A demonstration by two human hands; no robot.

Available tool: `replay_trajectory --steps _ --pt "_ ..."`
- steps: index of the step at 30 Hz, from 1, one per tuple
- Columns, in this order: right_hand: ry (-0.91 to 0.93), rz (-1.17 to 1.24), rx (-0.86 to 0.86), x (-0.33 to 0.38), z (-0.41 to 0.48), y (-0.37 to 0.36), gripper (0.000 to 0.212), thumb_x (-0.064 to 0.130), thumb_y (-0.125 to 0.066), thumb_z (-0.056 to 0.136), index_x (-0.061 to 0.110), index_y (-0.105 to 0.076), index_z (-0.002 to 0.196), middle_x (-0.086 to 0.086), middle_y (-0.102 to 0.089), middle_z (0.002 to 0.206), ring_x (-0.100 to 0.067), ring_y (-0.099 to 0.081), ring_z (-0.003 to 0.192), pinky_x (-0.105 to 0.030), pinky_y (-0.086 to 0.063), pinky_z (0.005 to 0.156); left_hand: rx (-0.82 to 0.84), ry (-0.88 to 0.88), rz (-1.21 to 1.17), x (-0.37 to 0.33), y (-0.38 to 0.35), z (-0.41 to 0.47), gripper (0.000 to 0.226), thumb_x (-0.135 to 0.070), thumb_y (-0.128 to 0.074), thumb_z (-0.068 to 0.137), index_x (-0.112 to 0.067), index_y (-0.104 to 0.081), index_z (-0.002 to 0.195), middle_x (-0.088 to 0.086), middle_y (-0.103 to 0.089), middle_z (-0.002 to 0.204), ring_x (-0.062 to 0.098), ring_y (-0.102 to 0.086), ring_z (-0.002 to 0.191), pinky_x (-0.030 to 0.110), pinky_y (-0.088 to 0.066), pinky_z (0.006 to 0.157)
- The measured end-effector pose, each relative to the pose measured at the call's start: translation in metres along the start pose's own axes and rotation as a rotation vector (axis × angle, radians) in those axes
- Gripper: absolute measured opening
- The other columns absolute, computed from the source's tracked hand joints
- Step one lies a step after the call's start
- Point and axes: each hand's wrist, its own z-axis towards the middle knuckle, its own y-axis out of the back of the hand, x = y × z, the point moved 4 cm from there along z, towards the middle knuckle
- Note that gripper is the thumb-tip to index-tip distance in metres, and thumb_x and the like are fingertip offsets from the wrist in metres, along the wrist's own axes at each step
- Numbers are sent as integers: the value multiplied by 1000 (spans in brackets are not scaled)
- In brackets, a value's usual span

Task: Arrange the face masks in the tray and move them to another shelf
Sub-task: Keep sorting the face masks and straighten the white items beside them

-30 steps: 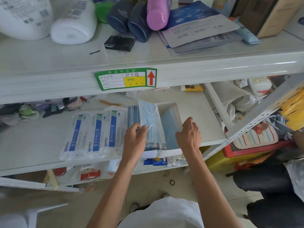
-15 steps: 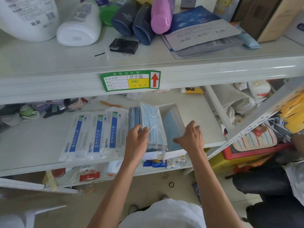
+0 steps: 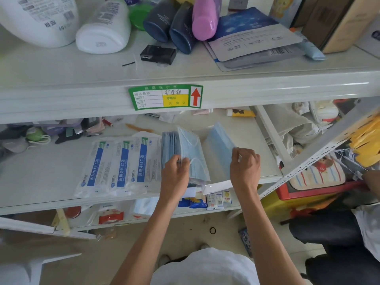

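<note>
A stack of blue face masks (image 3: 191, 153) stands on edge in a white tray (image 3: 216, 186) at the front of the middle shelf. My left hand (image 3: 174, 173) grips the front of this stack, thumb against the outermost mask. A second, leaning bundle of blue masks (image 3: 219, 145) fills the tray's right side, and my right hand (image 3: 244, 167) pinches its right edge. Three sealed packs of medical masks (image 3: 121, 163) with blue stripes lie flat just left of the tray.
The top shelf (image 3: 82, 75) carries white bottles (image 3: 102, 31), dark blue tubes (image 3: 170, 23), a pink bottle (image 3: 205, 17) and flat packets (image 3: 253, 38). A green price label (image 3: 165, 97) sticks to its edge. Clutter fills the back left of the middle shelf. Another person sits at the right (image 3: 339, 233).
My right hand has lifted from the tray's front right corner and now pinches the right mask bundle's edge. My left hand stays on the stack.
</note>
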Motion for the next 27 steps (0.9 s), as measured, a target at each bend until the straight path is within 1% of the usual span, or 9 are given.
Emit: replay_trajectory --steps 2,5,9,11,13,17,21,24,27 --pt "51 150 -31 15 0 14 23 13 -54 102 6 -76 97 -5 -73 99 -17 -63 84 -13 -44 73 -14 -63 26 -8 -2 -5 31 -23 -51 101 -15 -39 74 -6 -35 60 5 -35 46 18 -31 47" --pt "65 329 28 42 -3 29 24 17 -54 103 10 -77 105 12 -69 95 -5 -63 85 4 -41 74 -24 -146 28 -18 -5 -12 23 -21 -47 104 -15 -43 83 -8 -42 66 8 -48 52 24 -43 50" --pt "76 436 170 72 -12 26 25 26 -54 103 20 -78 107 14 -73 97 -7 -68 84 -18 -53 71 -22 -175 12 -23 -5 -15 16 -24 -42 106 -12 -52 107 -1 -64 95 15 -68 87 16 -51 68" --pt "63 461 291 80 -19 13 26 33 -53 102 25 -78 109 12 -76 98 -7 -69 83 -24 -55 69 3 -181 -23 -28 -2 -17 22 -23 -41 106 -12 -53 121 0 -67 113 12 -69 99 19 -55 77" --pt "39 486 451 87 -28 -1 32 45 -51 101 31 -74 117 11 -77 100 -5 -71 88 -27 -58 77 40 -152 -28 -31 2 -19 30 -28 -39 107 -17 -52 131 -8 -63 121 5 -64 106 11 -49 82" --pt "-81 453 760 102 -49 -28 44 55 -43 102 25 -71 118 16 -71 95 -2 -65 93 -21 -50 83 60 -111 35 -20 9 -16 35 -40 -27 109 -23 -58 113 -8 -67 102 4 -66 92 31 -55 85" --pt "-200 360 866 102 -60 -50 73 78 -30 86 29 -70 122 -1 -69 124 -20 -63 116 -46 -45 108 126 -48 27 -8 16 -11 39 -39 -27 109 -21 -62 111 -3 -71 96 5 -69 87 30 -57 84" --pt "-159 240 891 109 -58 -49 65 59 -25 97 13 -69 110 -12 -68 117 -26 -62 111 -50 -44 105 174 -71 61 -8 22 -7 39 -31 -30 109 -19 -66 100 -3 -72 84 -1 -69 76 11 -51 67" --pt "-107 85 894 118 -51 -45 48 32 -24 107 1 -60 116 -20 -62 118 -34 -58 110 -46 -45 99 195 -28 94 -1 22 0 36 -24 -32 109 -12 -64 97 0 -69 85 -1 -64 72 0 -41 61"
